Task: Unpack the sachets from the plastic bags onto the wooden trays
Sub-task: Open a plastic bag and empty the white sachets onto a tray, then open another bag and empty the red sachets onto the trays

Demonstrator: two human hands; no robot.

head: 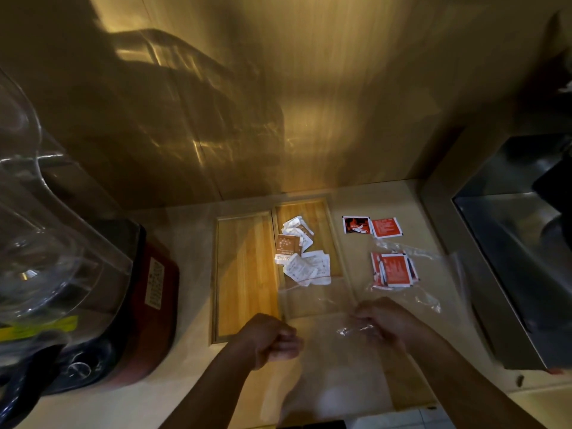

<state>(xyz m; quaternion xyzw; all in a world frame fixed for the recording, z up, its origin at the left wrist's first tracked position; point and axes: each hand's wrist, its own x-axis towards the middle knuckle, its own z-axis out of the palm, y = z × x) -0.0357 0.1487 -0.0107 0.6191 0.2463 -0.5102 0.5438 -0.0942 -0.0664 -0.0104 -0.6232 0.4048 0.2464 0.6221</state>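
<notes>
Two wooden trays [247, 305] sit side by side on the counter [192, 243]. The left tray [244, 258] is bare, and the right tray [315, 212] has a messy pile of white and brown sachets [301, 255].

Both hands are up front holding a clear plastic bag [322, 301]. It's stretched over the near end of the right tray, so that bit looks hazy. The left hand [269, 340] is balled up, pinching the bag's left edge. The right hand [382, 320] has its fingers curled into the crinkled plastic.

Off to the right, two loose red sachets [386, 227] lie on the counter, plus a stack [394, 270] inside a second bag [430, 300]. A big blender [62, 243] crowds the left side, with a steel sink [510, 243] on the right.
</notes>
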